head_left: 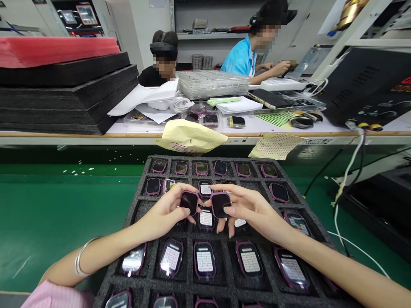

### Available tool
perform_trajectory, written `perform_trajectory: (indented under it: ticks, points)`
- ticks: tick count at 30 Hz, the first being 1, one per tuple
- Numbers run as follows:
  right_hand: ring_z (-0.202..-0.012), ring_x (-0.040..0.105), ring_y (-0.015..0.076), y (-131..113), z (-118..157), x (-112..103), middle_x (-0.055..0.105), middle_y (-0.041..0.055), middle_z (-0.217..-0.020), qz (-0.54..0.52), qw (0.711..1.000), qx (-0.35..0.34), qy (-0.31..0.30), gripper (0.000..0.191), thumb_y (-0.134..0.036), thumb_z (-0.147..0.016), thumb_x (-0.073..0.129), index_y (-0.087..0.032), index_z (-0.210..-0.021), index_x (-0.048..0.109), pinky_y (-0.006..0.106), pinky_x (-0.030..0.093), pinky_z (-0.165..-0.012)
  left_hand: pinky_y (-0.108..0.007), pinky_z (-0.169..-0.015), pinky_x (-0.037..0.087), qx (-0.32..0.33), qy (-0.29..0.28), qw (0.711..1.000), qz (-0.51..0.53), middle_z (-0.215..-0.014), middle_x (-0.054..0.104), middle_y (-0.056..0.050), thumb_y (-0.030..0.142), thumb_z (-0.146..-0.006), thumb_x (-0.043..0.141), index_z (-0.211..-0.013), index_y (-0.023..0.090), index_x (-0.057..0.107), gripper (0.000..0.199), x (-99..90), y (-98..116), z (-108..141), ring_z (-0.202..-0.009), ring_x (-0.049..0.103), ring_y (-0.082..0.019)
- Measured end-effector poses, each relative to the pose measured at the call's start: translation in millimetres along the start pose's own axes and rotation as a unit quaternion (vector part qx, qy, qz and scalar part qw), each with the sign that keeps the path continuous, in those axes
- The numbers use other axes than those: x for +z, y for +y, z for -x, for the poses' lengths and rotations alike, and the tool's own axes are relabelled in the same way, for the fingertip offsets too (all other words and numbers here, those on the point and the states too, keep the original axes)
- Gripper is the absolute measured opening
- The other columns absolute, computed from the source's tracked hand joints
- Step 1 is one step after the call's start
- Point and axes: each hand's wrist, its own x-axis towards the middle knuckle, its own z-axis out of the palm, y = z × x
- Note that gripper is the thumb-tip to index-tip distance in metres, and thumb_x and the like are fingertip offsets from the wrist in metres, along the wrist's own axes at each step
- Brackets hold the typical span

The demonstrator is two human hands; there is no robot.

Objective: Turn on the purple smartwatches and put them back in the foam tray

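Watches (189, 202) at mid-frame, above the tray (188, 261): one pinched between thumb and fingers of the left hand (171, 209), another likewise in the right hand (253, 207), both dark-faced. Lit screens (204, 259) at centre and lower frame; dark ones along the tray's top row. Seemingly partway: both held pieces not yet in the tray, meaning of dark screens impossible to tell.

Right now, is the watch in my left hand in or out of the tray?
Out: your left hand pinches the watch, held above the tray.
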Motion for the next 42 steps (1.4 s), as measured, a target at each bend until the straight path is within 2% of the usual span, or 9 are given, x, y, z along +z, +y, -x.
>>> perform_trajectory:
  ticks: [6,11,14,18,22,28,31,37,42]
  points:
    - [-0.068,0.070,0.0190,-0.3,-1.8,1.1,0.067,0.0115,-0.102,0.023,1.000,-0.008,0.003,0.045,-0.026,-0.090,0.064,-0.016,-0.131,0.048,0.025,0.057,-0.053,-0.024,-0.065,0.047,-0.001,0.012,0.999,-0.039,-0.094,0.052,-0.001,0.011,-0.081,0.058,-0.109,0.022,0.044,0.033,-2.5,-5.4,-0.1,-0.086,0.056,-0.016]
    - [-0.073,0.071,0.0210,-0.2,-3.1,-1.7,0.071,0.0097,-0.089,-0.014,0.999,-0.014,-0.031,0.040,-0.025,-0.092,0.062,-0.015,-0.129,0.053,0.027,0.057,-0.058,-0.025,-0.073,0.041,0.036,0.065,0.985,-0.152,-0.091,0.047,0.001,0.012,-0.077,0.064,-0.099,0.022,0.046,0.029,-5.0,-7.3,-0.4,-0.084,0.046,-0.014]
    - [-0.063,0.069,0.0156,-0.1,-2.0,-2.6,0.071,0.0060,-0.073,-0.019,0.999,-0.004,-0.041,0.033,-0.021,-0.090,0.064,-0.013,-0.122,0.059,0.023,0.055,-0.059,-0.025,-0.070,0.039,0.032,0.071,0.980,-0.184,-0.086,0.044,0.003,0.011,-0.079,0.060,-0.096,0.022,0.043,0.026,-4.8,-6.9,0.5,-0.078,0.043,-0.014]
    - [-0.060,0.068,0.0142,-0.2,-1.1,-1.9,0.069,0.0039,-0.068,-0.018,0.999,0.004,-0.042,0.036,-0.021,-0.090,0.065,-0.013,-0.124,0.058,0.021,0.054,-0.059,-0.025,-0.064,0.035,0.026,0.054,0.976,-0.210,-0.079,0.039,0.004,0.005,-0.077,0.053,-0.091,0.022,0.042,0.025,-4.2,-6.9,2.6,-0.069,0.038,-0.013]
    - [-0.061,0.068,0.0156,-1.6,-1.6,0.7,0.066,0.0031,-0.073,-0.037,0.998,0.009,-0.043,0.045,-0.025,-0.089,0.065,-0.015,-0.132,0.052,0.023,0.055,-0.055,-0.025,-0.069,0.035,0.059,0.065,0.972,-0.220,-0.082,0.040,0.004,0.007,-0.076,0.056,-0.092,0.022,0.042,0.025,-4.2,-7.8,3.1,-0.075,0.040,-0.014]
    - [-0.062,0.067,0.0161,-2.4,-1.6,2.3,0.064,0.0054,-0.081,-0.052,0.998,0.016,-0.040,0.046,-0.027,-0.086,0.069,-0.013,-0.128,0.056,0.025,0.055,-0.054,-0.026,-0.074,0.036,0.078,0.059,0.972,-0.213,-0.087,0.042,0.003,0.006,-0.076,0.054,-0.094,0.022,0.043,0.027,-3.7,-6.7,3.1,-0.079,0.041,-0.014]
    - [-0.057,0.063,0.0141,-2.0,-1.0,1.1,0.064,0.0052,-0.076,-0.047,0.998,0.028,-0.030,0.045,-0.027,-0.084,0.070,-0.011,-0.125,0.059,0.023,0.054,-0.051,-0.025,-0.075,0.035,0.075,0.051,0.970,-0.224,-0.085,0.042,0.003,0.002,-0.074,0.052,-0.090,0.022,0.042,0.028,-3.5,-5.4,3.8,-0.079,0.041,-0.013]
    - [-0.050,0.057,0.0105,-1.8,-1.1,-0.8,0.065,0.0057,-0.075,-0.034,0.999,0.032,-0.027,0.046,-0.032,-0.083,0.072,-0.014,-0.125,0.060,0.021,0.051,-0.047,-0.022,-0.059,0.036,0.052,0.049,0.978,-0.198,-0.086,0.041,0.004,0.008,-0.080,0.053,-0.094,0.023,0.041,0.025,-2.7,-3.9,4.7,-0.068,0.041,-0.010]
    - [-0.049,0.056,0.0105,-2.9,-1.3,-1.7,0.063,0.0050,-0.071,-0.034,0.998,0.040,-0.019,0.046,-0.031,-0.084,0.072,-0.013,-0.124,0.061,0.021,0.050,-0.047,-0.019,-0.051,0.035,0.049,0.048,0.979,-0.190,-0.087,0.041,0.003,0.004,-0.077,0.052,-0.091,0.023,0.041,0.026,-3.0,-2.9,5.8,-0.064,0.041,-0.009]
